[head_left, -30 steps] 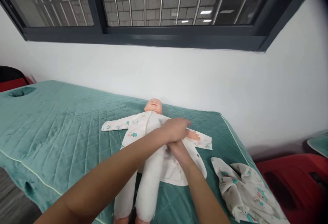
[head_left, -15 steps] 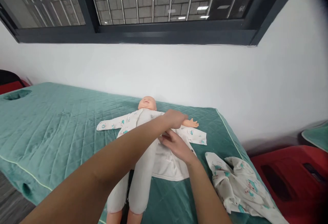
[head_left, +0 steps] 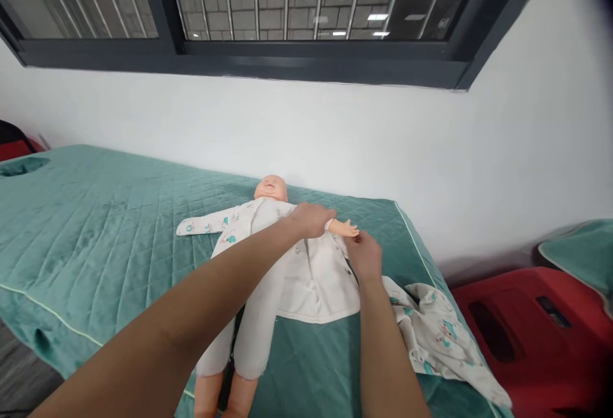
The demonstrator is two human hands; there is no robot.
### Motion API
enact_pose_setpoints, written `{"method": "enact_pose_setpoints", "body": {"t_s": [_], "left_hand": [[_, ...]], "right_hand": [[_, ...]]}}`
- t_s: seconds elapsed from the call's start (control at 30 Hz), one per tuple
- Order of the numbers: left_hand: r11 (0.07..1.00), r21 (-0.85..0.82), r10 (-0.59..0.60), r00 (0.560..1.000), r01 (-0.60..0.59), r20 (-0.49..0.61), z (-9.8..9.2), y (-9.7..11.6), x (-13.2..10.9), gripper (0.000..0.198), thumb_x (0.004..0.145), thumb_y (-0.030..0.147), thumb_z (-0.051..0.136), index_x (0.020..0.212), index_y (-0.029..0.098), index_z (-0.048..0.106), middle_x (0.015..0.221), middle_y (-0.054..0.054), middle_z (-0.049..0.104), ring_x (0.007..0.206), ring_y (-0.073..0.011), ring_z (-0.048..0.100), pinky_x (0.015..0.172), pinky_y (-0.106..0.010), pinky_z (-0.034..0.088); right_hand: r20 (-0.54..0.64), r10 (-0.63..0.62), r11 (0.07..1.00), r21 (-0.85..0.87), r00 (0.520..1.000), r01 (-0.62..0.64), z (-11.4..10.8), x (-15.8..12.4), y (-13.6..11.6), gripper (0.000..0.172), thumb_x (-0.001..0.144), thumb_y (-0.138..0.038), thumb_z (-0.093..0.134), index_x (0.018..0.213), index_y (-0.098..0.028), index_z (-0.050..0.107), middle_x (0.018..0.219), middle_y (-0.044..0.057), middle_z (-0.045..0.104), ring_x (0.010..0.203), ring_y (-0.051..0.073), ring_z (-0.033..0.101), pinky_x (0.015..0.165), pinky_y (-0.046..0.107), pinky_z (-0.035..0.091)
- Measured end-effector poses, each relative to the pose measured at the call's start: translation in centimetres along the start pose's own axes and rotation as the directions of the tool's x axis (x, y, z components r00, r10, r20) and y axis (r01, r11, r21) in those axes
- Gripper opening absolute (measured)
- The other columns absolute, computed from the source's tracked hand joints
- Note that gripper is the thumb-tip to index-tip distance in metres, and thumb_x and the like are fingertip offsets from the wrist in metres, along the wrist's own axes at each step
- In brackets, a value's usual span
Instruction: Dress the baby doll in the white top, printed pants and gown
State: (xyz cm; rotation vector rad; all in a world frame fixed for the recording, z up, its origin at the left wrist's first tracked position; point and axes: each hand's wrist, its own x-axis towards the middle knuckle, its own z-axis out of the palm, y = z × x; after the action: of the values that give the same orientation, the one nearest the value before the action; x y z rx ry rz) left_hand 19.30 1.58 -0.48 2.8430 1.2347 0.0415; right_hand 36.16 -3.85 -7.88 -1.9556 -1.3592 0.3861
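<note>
A baby doll [head_left: 271,188] lies on its back on a green quilted bed cover, its legs towards me. A white baby shirt [head_left: 316,290] with small teal prints is spread under and around its upper body, one sleeve [head_left: 205,223] stretched out to the left. My left hand [head_left: 313,220] is closed around the doll's arm [head_left: 342,228], whose hand sticks out past my fingers. Just beyond the doll's fingers, my right hand [head_left: 364,255] is closed on the shirt's right sleeve, which it mostly hides.
Crumpled white printed clothing [head_left: 440,335] lies at the bed's right edge. Beside the bed stands a red plastic chair [head_left: 522,335] with green fabric [head_left: 579,258] behind it. A white wall [head_left: 383,143] and a barred window rise behind the bed [head_left: 119,214].
My right hand has moved up and right, from beside my left hand to the sleeve near the doll's hand. My left hand still holds the doll's arm. The view has shifted slightly.
</note>
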Motion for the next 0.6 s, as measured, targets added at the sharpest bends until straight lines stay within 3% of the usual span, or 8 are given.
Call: {"method": "enact_pose_setpoints", "body": {"t_s": [0.1,0.27,0.37,0.47,0.6], "left_hand": [[1.000,-0.011,-0.021,1.000,0.020,-0.012,0.0,0.0,-0.1,0.028,0.081,0.019,0.051,0.108,0.021,0.059,0.100,-0.010,0.070,0.085,-0.0275,0.066,0.072,-0.035,0.045],[0.999,-0.030,-0.044,0.999,0.043,-0.023,0.0,-0.1,-0.1,0.028,0.082,0.020,0.052,0.109,0.021,0.059,0.100,-0.010,0.070,0.084,-0.0251,0.066,0.072,-0.033,0.044],[0.999,-0.028,-0.035,0.999,0.034,-0.028,0.0,-0.2,-0.3,0.028,0.082,0.019,0.053,0.109,0.021,0.059,0.098,-0.010,0.070,0.082,-0.0251,0.066,0.072,-0.033,0.044],[0.998,-0.032,-0.049,0.998,0.048,-0.025,0.3,-0.1,-0.4,0.029,0.081,0.020,0.055,0.110,0.021,0.060,0.099,-0.010,0.071,0.083,-0.0252,0.066,0.074,-0.033,0.044],[1.000,0.002,-0.021,1.000,0.021,0.016,0.9,0.1,-0.5,0.027,0.079,0.023,0.060,0.106,0.023,0.063,0.098,-0.007,0.072,0.088,-0.0243,0.065,0.079,-0.032,0.042]], "right_hand": [[-0.010,0.007,0.998,0.055,1.000,-0.007,-0.1,0.4,0.3,0.017,0.081,-0.035,0.053,0.072,-0.022,0.059,0.071,0.005,0.066,0.071,0.021,0.058,0.063,0.029,0.036],[0.130,-0.070,0.979,0.199,0.989,0.043,1.2,-0.3,-0.7,0.026,0.060,-0.040,0.078,0.059,-0.023,0.059,0.062,0.001,0.063,0.065,0.019,0.056,0.061,0.028,0.033],[0.085,-0.034,0.944,0.329,0.996,0.004,1.0,0.1,-0.3,0.020,0.062,-0.036,0.073,0.062,-0.022,0.059,0.062,0.000,0.061,0.064,0.018,0.053,0.059,0.028,0.033],[0.017,0.066,0.863,0.501,0.998,-0.065,0.4,0.8,0.8,0.020,0.066,-0.038,0.065,0.066,-0.022,0.052,0.059,-0.003,0.056,0.059,0.015,0.048,0.054,0.026,0.034],[0.027,0.151,0.675,0.727,0.988,-0.123,-0.3,1.2,1.6,0.030,0.064,-0.040,0.065,0.067,-0.025,0.040,0.051,-0.009,0.043,0.048,0.012,0.043,0.048,0.026,0.038]]}}
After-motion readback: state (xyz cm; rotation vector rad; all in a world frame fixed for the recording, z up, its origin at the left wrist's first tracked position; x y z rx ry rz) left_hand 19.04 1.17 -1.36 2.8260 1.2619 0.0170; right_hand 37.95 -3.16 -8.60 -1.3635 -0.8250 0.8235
